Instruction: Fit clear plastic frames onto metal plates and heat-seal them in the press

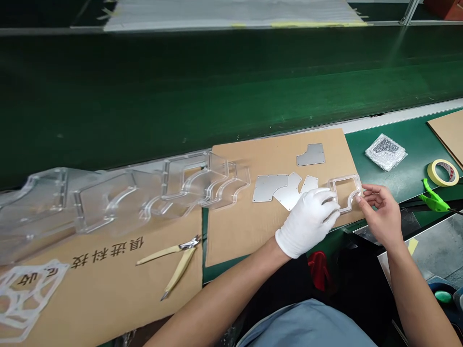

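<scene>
On the cardboard sheet (231, 231) lying on the green-topped table (394, 147), at its right edge, sits one clear acrylic frame (345, 179) with a curved side, between both hands. The gloved left hand (307, 221) is partly closed, its white-covered fingertips (331, 200) on the frame's left side. The bare right hand (379, 212) is curled, its fingertips (364, 192) at the right edge. Held from opposite sides, the thin piece seems steadied; the glove may guard the plastic against marks.

Also present: four aluminium plates (265, 188), laid flat, apparently for easy sorting. Left: moulded acrylic covers (108, 202), overlapping, on a printed cardboard sheet (108, 289), beside yellow-handled side cutters (177, 262). Right: a bubble-wrap pouch (386, 152), masking tape (443, 172), a green clamp (434, 202).
</scene>
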`<state>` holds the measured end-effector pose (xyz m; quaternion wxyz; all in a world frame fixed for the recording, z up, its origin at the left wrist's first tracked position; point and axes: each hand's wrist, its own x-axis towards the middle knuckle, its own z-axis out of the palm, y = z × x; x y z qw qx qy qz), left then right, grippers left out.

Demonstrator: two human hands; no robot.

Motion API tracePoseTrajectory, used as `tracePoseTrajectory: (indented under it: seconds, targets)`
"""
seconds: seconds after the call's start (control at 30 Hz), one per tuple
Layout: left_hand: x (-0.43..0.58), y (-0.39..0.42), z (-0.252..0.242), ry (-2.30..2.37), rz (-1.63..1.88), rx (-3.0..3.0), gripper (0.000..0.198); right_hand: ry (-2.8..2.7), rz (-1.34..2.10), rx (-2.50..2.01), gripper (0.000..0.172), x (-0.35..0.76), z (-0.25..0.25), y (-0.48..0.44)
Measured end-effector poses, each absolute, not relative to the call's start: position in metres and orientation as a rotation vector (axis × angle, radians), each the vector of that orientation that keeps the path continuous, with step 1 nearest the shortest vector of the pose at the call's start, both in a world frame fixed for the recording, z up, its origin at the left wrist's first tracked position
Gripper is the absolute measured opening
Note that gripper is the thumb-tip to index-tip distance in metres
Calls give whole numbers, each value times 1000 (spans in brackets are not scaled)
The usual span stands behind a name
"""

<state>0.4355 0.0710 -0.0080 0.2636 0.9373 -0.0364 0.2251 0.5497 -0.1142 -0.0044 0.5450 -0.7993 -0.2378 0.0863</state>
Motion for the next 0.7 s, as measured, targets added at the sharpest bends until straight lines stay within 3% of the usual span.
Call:
tracePoseTrajectory:
  seconds: [0.13,0.7]
  targets:
    - [428,68,-18,23,672,2455,11,-904,67,-1951,13,522,-1,-118]
    - [424,63,-20,181,558,2177,18,-1361,-402,-2231,37,515,-32,-118]
